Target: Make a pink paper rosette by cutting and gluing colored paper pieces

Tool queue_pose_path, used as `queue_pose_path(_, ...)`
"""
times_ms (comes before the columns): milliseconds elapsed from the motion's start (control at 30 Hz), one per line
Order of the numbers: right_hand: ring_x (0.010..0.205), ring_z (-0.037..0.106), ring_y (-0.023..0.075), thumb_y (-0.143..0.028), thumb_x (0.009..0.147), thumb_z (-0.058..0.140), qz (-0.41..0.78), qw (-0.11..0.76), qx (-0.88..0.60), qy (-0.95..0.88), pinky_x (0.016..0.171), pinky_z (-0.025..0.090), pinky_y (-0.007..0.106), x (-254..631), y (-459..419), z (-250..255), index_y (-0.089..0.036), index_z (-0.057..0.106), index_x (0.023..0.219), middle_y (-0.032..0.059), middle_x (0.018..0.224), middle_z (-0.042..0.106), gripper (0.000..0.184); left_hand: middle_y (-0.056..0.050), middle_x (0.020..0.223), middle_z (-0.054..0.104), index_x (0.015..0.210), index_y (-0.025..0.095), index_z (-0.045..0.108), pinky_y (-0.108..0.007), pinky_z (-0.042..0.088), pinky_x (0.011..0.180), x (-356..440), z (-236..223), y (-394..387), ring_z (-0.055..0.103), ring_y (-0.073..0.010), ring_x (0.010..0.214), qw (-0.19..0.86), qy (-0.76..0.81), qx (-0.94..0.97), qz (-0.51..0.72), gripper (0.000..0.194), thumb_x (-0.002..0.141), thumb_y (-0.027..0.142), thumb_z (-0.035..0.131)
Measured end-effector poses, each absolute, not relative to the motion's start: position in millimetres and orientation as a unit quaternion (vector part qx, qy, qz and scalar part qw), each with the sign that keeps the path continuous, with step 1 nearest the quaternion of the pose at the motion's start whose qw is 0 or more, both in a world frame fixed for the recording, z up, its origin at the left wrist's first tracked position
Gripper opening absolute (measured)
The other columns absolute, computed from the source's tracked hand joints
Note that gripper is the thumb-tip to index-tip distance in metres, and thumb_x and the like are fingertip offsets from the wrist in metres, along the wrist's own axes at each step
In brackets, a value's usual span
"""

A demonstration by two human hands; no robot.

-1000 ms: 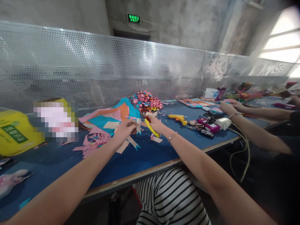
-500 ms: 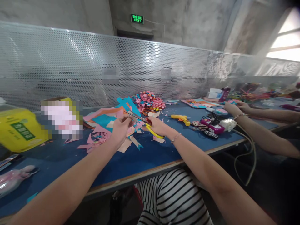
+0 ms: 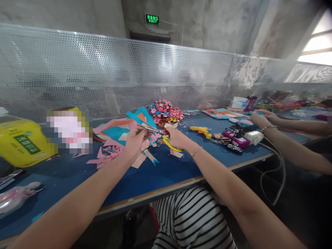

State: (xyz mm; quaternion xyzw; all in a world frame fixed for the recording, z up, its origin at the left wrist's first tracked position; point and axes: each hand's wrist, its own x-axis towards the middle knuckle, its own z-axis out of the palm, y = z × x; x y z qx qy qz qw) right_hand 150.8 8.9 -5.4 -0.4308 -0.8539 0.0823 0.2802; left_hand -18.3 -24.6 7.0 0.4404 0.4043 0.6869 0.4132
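Observation:
My right hand point(image 3: 176, 138) grips a pair of scissors point(image 3: 153, 129) with yellow handles, the blades pointing left. Close by, my left hand point(image 3: 135, 141) is closed in a pinch beside the blades; what its fingers hold is too small and hidden to make out. Scraps of pink, cream and blue paper lie under and around both hands, among them a cream strip with a notched blue end point(image 3: 150, 157). Behind them are larger paper sheets point(image 3: 114, 133) in pink, orange and blue, and a heap of cut pink, blue and orange pieces point(image 3: 164, 112).
A yellow glue gun point(image 3: 201, 131), a purple device point(image 3: 234, 138) and a white power strip point(image 3: 253, 137) with a cable lie to the right. Further right are a co-worker's hands point(image 3: 259, 120). At left stands a yellow package point(image 3: 24, 143). A perforated metal screen point(image 3: 155, 69) backs the table.
The scissor blades, spread apart half a second ago, look nearly closed now. My hands have stayed in almost the same place.

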Motion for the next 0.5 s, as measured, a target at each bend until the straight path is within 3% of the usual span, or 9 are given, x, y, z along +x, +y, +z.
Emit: queue_pose_path(500, 0.074, 0.053, 0.0149, -0.045, 0.073, 0.062, 0.113, 0.259, -0.440, -0.852, 0.065, 0.038, 0.024, 155, 1, 7, -0.014, 0.052, 0.086, 0.0074, 0.086, 0.059, 0.036, 0.000, 0.063, 0.061, 0.061, 0.016, 0.054, -0.030, 0.050, 0.074, -19, 6, -25, 0.061, -0.0118, 0.063, 0.442, 0.370, 0.458, 0.677, 0.020, 0.055, 0.024, 0.070)
